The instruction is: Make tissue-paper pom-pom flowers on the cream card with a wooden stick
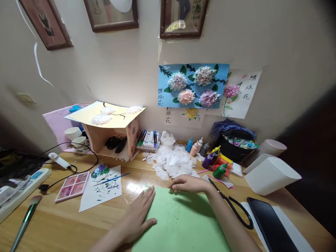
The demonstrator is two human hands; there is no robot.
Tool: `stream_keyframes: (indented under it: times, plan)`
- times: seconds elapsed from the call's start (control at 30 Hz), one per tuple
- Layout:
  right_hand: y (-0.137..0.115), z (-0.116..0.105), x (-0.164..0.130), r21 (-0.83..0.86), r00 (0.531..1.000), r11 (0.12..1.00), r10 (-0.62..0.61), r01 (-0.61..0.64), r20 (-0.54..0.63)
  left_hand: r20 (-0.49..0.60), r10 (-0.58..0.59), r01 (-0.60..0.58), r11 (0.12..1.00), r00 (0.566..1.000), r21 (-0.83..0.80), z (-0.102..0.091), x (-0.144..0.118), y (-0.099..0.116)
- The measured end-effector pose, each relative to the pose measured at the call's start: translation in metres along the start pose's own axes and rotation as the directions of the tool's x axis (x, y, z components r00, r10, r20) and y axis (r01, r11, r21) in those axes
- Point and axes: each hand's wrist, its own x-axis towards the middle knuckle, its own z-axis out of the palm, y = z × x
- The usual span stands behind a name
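A light green sheet of paper (181, 224) lies on the wooden desk (65, 220) right in front of me. My left hand (138, 217) rests flat on the sheet's left edge, fingers together and pointing away. My right hand (187, 183) lies at the sheet's far edge, fingers curled and touching the paper, beside a pile of white tissue scraps (173, 161). Neither hand grips anything.
Black scissors (231, 204) and a dark phone (270, 224) lie to the right, paint bottles (217, 164) and rolled white paper (270, 175) behind them. At left are a paint-stained sheet with brush (102, 187), a pink palette (72, 185), a power strip (18, 190) and cables. Markers (148, 139) stand by the wall.
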Motion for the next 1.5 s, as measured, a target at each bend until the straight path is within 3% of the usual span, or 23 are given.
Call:
stream_keyframes:
  times: [0.03,0.1,0.13,0.2,0.27,0.4,0.53,0.57,0.63,0.7,0.73,0.87,0.97,1.1,1.27,1.4,1.5]
  plan:
    - [0.006,0.004,0.008,0.022,1.0,1.0,0.007,-0.007,0.002,-0.013,-0.008,0.008,1.0,1.0,0.001,0.001,0.004,0.0]
    - [0.019,0.008,0.022,0.033,0.982,0.999,-0.036,0.043,-0.185,-0.027,-0.011,0.011,1.0,1.0,0.004,-0.002,0.02,-0.001]
    - [0.026,0.009,0.028,0.008,0.951,0.999,-0.047,0.052,-0.306,-0.033,-0.01,0.01,1.0,0.999,0.008,-0.004,0.031,0.0]
    - [0.038,0.009,0.035,-0.127,0.857,0.99,-0.017,-0.056,-0.515,-0.026,-0.01,0.011,1.0,1.0,0.02,-0.01,0.053,0.001]
    - [0.045,0.007,0.036,-0.193,0.785,0.968,0.006,-0.161,-0.62,-0.018,-0.018,0.019,0.999,1.0,0.038,-0.014,0.076,0.002]
    - [0.038,0.006,0.023,-0.29,0.724,0.922,-0.015,-0.258,-0.69,-0.051,-0.069,0.072,0.995,0.996,0.068,-0.017,0.113,0.003]
    - [0.001,0.005,0.016,-0.333,0.694,0.893,-0.033,-0.303,-0.719,-0.12,-0.02,0.029,0.997,0.993,0.067,-0.021,0.123,0.003]
    - [-0.014,0.002,0.019,-0.31,0.709,0.914,-0.035,-0.262,-0.704,-0.143,-0.009,0.018,0.998,0.99,0.058,-0.023,0.121,0.002]
    - [-0.048,-0.005,0.031,-0.177,0.759,0.983,-0.074,-0.054,-0.647,-0.197,-0.005,0.012,0.999,0.98,0.031,-0.028,0.111,0.001]
    - [-0.087,-0.017,0.053,0.155,0.8,0.982,0.005,0.11,-0.599,-0.261,-0.035,0.036,0.999,0.965,0.002,-0.033,0.097,0.0]
    - [-0.107,-0.025,0.066,0.336,0.821,0.932,0.083,0.138,-0.565,-0.297,-0.047,0.045,0.999,0.954,-0.012,-0.036,0.089,-0.002]
    - [-0.177,-0.058,0.122,0.444,0.835,0.874,0.089,0.196,-0.543,-0.39,-0.045,0.035,0.999,0.92,-0.032,-0.044,0.054,-0.009]
    - [-0.208,-0.077,0.153,0.468,0.824,0.857,0.096,0.216,-0.558,-0.393,-0.061,0.051,0.998,0.917,-0.037,-0.046,0.029,-0.016]
    - [-0.218,-0.088,0.17,0.463,0.816,0.868,0.13,0.181,-0.563,-0.427,-0.105,0.074,0.993,0.898,-0.087,-0.047,0.0,-0.027]
    - [-0.213,-0.093,0.167,0.447,0.79,0.873,0.129,0.196,-0.599,-0.479,-0.19,0.112,0.976,0.857,-0.186,-0.049,-0.023,-0.04]
    - [-0.209,-0.092,0.151,0.434,0.741,0.852,0.085,0.293,-0.666,-0.501,-0.3,0.138,0.932,0.812,-0.335,-0.058,-0.031,-0.049]
    - [-0.199,-0.084,0.123,0.43,0.711,0.831,0.061,0.353,-0.7,-0.537,-0.381,0.083,0.864,0.753,-0.498,-0.065,-0.035,-0.058]
